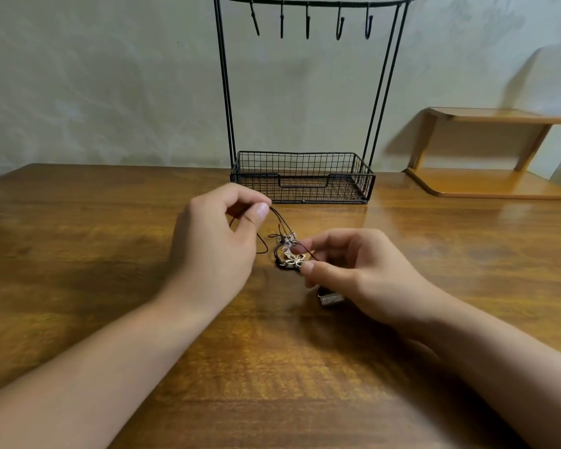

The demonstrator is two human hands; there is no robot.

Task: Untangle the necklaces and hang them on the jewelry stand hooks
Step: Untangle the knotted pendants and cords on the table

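Observation:
A tangle of dark-corded necklaces (280,243) with silver flower-shaped pendants (292,254) lies on the wooden table (110,222) between my hands. My left hand (214,241) pinches a dark cord between thumb and forefinger and lifts it slightly. My right hand (357,270) pinches a silver flower pendant at the tangle's near end. A small grey rectangular pendant (331,299) shows under my right palm. The black wire jewelry stand (305,176) rises behind the tangle. Its several hooks (308,24) at the top are bare.
The stand's wire basket base (350,192) sits at the table's far middle against a pale wall. A low wooden two-tier shelf (486,186) stands at the far right on the table.

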